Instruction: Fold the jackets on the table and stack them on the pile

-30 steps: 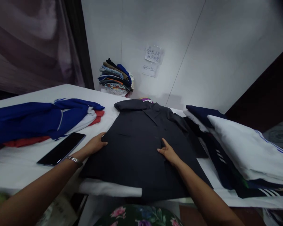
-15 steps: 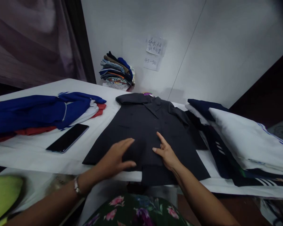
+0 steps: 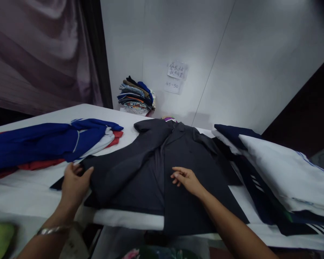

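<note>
A dark grey suit jacket (image 3: 189, 201) lies front up, collar toward the wall. Its left front panel (image 3: 118, 169) is folded out to the left, baring the inside. My left hand (image 3: 77, 181) is at that panel's outer edge, thumb and bent fingers apart; dark cloth shows between them. Below this hand, a dark corner of the phone (image 3: 57, 184) shows; the rest is covered. Above the jacket's right front, my right hand (image 3: 188, 181) has loosely bent fingers with nothing visible in them.
Blue, white and red garments (image 3: 43, 140) lie left on the white-covered table (image 3: 24, 196). Folded white and navy clothes (image 3: 280, 162) are stacked right. A clothes pile (image 3: 136, 94) stands against the wall, near handwritten paper notes (image 3: 176, 70).
The jacket's left front panel has been drawn out to the left, over part of the phone. My left hand has moved left with it; my right hand's fingers have bent more.
</note>
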{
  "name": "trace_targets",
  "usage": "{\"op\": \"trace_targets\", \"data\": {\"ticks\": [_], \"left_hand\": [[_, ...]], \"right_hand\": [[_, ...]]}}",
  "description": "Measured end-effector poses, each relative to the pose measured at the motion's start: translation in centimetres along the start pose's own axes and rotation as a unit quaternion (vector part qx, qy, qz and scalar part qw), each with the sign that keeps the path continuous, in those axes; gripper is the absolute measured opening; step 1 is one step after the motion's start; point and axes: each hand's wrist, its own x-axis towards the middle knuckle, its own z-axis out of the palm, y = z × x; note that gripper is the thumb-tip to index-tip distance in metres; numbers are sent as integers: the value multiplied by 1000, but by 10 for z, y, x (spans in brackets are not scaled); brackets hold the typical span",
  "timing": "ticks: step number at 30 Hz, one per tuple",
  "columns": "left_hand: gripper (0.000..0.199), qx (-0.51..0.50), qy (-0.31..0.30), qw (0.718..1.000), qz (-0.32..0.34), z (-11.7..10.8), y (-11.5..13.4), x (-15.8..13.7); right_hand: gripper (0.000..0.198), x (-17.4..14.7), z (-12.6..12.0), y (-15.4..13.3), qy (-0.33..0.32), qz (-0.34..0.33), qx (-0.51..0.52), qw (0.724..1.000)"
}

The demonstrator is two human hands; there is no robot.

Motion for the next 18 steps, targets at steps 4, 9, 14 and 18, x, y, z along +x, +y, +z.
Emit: {"op": "trace_targets", "data": {"ticks": [4,9,14,18], "left_hand": [[53,22,-17,990,137,-1,20,-35],[34,-98,-450,883,88,50,81,-106],[47,-80,-543,835,34,103,111,-124],[55,-119,-599,788,-84,123,111,-126]], "right_hand": [[23,42,-30,12,86,82,-81,990],[11,125,-54,5,160,142,-142,966],[22,209,-67,9,203,179,-223,937],[29,261,-68,12,207,209,-312,903]]}}
